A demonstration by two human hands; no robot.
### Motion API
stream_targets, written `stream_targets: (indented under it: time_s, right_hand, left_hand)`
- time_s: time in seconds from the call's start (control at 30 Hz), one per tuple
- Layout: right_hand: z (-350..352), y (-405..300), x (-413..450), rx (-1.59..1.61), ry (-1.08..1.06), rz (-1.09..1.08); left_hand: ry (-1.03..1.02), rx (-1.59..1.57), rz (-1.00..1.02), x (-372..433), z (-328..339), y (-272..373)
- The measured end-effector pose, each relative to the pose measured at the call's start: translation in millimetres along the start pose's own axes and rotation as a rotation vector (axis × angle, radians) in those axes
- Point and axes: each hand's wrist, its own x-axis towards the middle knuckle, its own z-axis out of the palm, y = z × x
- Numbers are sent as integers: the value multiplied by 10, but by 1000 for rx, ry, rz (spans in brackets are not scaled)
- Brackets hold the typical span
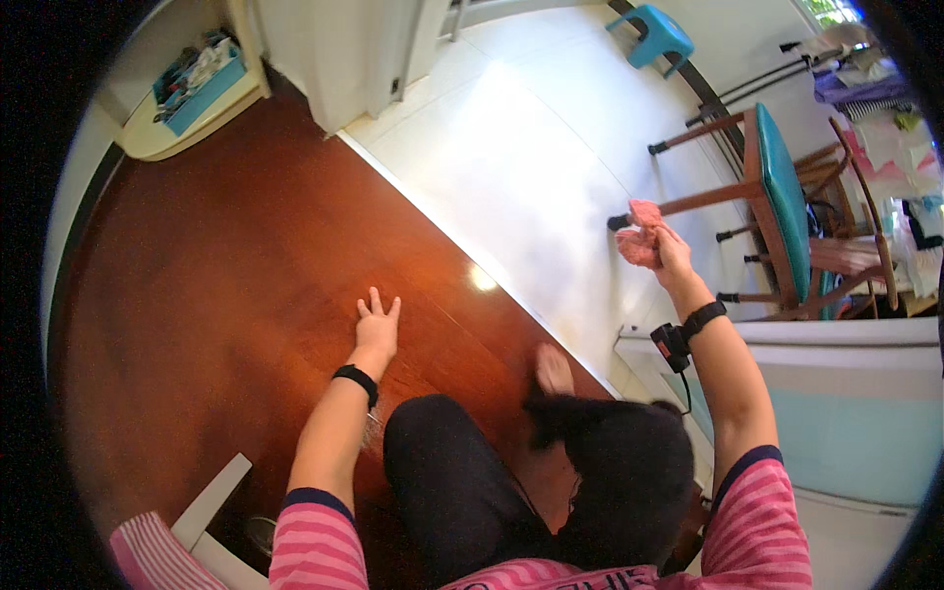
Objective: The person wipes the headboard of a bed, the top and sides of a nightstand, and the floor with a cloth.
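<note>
My left hand is spread with its fingers apart over the reddish-brown wooden floor; whether it touches the floor I cannot tell. It holds nothing, and a black band circles its wrist. To the right, my right hand grips a crumpled pink cloth above the pale tiled floor, near the foot of a wooden chair leg. A black strap with a small device and a cable sits on that wrist. My dark-clad knees are below, with a bare foot on the wooden floor between my hands.
A wooden chair with a green seat lies sideways in the view at right. Beyond stands a blue plastic stool. A blue box of small items rests on a cream shelf at upper left. A white door is at lower right, a white frame lower left.
</note>
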Motion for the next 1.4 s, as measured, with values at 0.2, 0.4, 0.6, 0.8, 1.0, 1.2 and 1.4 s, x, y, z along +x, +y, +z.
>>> stream_targets:
  time_s: [0.2,0.4,0.6,0.8,1.0,1.2,1.4]
  right_hand:
    - [-349,724,228,-184,187,-74]
    - [-727,1651,271,-441,424,-66]
    - [-189,2318,435,-1022,573,133]
    - [1417,1789,858,-1069,286,-7]
    - [1933,1447,1443,-781,-194,-467]
    - [705,1120,2342,-774,441,-872]
    - [1296,1437,2207,-318,691,-52]
  left_hand:
    - [-82,-370,206,113,-321,-547]
    - [19,-540,-30,180,-687,-865]
    - [61,-309,-345,665,-621,-566]
    - [127,-392,-428,1046,-696,280]
    - [64,-363,-515,1230,-995,852]
    - [98,-371,-551,1214,-954,832]
    - [109,-373,-582,1237,-953,850]
